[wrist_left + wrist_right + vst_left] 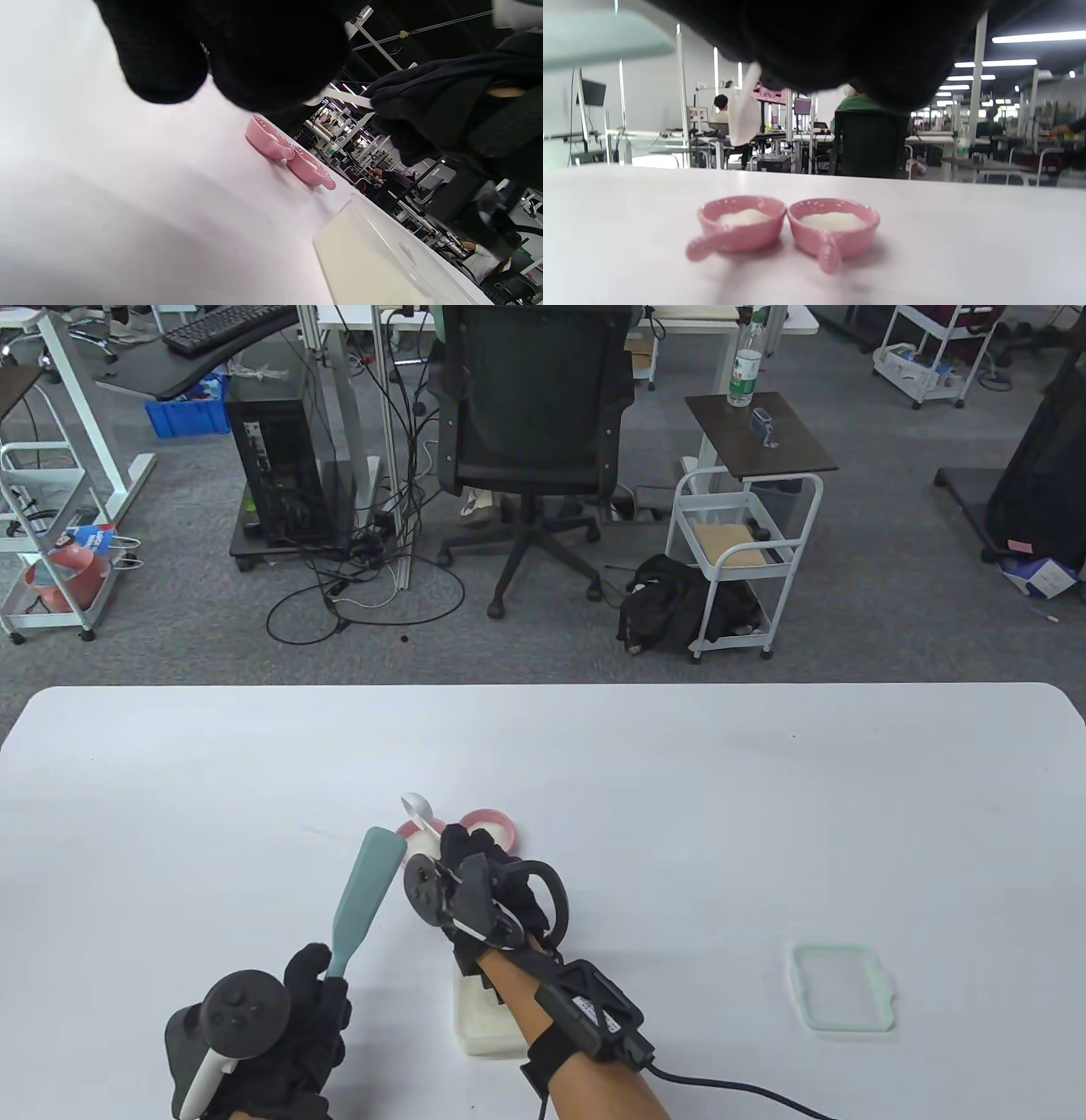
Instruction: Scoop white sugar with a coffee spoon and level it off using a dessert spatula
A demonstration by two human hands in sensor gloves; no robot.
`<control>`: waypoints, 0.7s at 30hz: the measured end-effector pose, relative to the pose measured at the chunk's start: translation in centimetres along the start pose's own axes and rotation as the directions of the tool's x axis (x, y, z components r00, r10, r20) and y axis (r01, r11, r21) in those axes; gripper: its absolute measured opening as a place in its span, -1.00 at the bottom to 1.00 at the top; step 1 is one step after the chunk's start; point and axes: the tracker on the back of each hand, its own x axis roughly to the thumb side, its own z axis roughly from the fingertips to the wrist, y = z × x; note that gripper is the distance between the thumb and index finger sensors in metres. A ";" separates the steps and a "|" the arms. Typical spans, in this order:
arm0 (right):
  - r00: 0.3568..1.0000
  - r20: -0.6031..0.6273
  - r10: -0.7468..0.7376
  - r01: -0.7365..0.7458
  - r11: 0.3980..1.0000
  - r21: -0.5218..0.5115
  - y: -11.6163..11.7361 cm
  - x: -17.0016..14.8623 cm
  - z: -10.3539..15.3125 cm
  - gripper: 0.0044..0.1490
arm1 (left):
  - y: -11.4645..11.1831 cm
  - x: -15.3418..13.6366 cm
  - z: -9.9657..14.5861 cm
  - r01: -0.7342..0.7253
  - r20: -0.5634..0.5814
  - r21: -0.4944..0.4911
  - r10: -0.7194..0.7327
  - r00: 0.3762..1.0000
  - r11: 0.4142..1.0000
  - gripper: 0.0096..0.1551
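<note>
Seemingly spoon [416,808] beyond right hand [492,891], over bowls [785,226].

left hand [288,1027]: fingers curled, gripping | right hand [488,882]: raised, gripping

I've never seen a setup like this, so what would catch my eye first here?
Probably the two black-gloved hands at the table's near edge: the left hand holds a pale green spatula pointing up and away, the right hand a white spoon. Just beyond them sit two pink bowls of white sugar, side by side.
</note>
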 end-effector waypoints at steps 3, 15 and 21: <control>0.982 -0.061 -0.181 0.182 0.983 0.013 -1.4 -1.8 0.5 -0.44 | 0.2 -0.1 0.1 -0.029 -0.011 -0.001 0.029 1.000 1.000 -0.23; 0.617 -0.333 -0.713 0.782 0.602 0.158 -0.4 -13.5 7.0 -0.48 | -0.4 -0.4 -0.1 -0.011 -0.058 -0.034 0.009 0.998 0.999 -0.31; 0.482 -0.422 -0.768 0.873 0.462 0.156 0.6 -19.1 12.0 -0.52 | -1.1 -2.0 -0.8 -0.088 -0.203 -0.147 0.058 0.978 0.985 -0.36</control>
